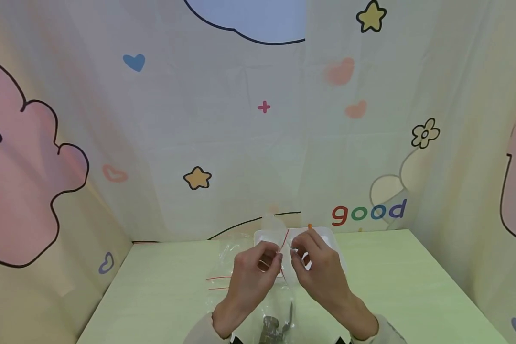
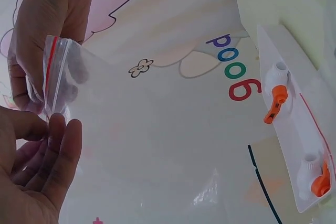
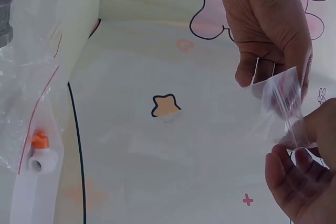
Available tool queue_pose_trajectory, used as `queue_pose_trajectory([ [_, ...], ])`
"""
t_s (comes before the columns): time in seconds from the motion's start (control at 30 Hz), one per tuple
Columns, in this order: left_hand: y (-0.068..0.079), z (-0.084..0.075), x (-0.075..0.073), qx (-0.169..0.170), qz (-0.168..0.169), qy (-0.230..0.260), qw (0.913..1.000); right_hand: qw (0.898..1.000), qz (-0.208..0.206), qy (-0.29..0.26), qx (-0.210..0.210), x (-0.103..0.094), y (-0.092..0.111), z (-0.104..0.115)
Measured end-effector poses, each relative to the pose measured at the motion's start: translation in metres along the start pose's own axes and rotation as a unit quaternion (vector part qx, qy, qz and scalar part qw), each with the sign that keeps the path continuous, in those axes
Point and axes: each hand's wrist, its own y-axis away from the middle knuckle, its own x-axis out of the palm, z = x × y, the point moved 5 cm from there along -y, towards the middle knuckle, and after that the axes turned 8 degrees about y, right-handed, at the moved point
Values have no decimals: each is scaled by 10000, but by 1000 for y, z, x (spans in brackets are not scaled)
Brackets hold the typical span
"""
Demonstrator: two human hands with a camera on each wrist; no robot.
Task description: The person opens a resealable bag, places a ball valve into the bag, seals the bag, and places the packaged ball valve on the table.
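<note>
Workpiece: a small clear plastic zip bag with a red seal line (image 2: 60, 77). It is raised above the pale green counter (image 1: 387, 272), between the two hands; in the head view it overlaps the rectangular white plastic tray (image 1: 333, 241).

Left grip: the left hand (image 1: 249, 272) pinches the bag between thumb and fingertips at one end of the red line. Right grip: the right hand (image 1: 322, 263) appears to pinch the film opposite; clear film over the fingers obscures the exact contact.

The step in hand is judged to be parting the bag's mouth. Whether the seal has separated cannot be told.

1. Pinch one film wall in each grip, close to the red line.
2. Separate the walls at one end, then work along the seal with even, light tension.
3. Avoid jerking; thin film may stretch or split.
4. Support the bag from below before loading it.

Caution: the tray carries two white plastic fittings with orange levers (image 2: 276, 80). Lower the wrists carefully to avoid sweeping these, or the dark grey object in clear film (image 1: 270, 329) at the near side.
</note>
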Motion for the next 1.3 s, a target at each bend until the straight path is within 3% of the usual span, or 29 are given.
queue_pose_trajectory([
  [0.17, 1, 3, -5, 202, -126, -96, 9997, 9990, -292, 293, -181, -5, 1, -5],
  [0.5, 2, 8, -20, 556, -426, -209, 9973, 9985, -416, 345, -12, -10, 4, -20],
  [0.83, 4, 13, -26, 395, -444, -141, 9981, 9969, -661, 384, -209, -11, 4, -22],
  [1.0, 5, 15, -30, 367, -528, -86, 9979, 9986, -457, 251, 0, -10, 6, -24],
  [1.13, 5, 16, -34, 361, -562, -215, 9975, 9995, -99, -241, 188, -7, 7, -26],
  [1.3, 6, 16, -35, 269, -592, -118, 9978, 9971, 292, -697, 108, -2, 9, -20],
])
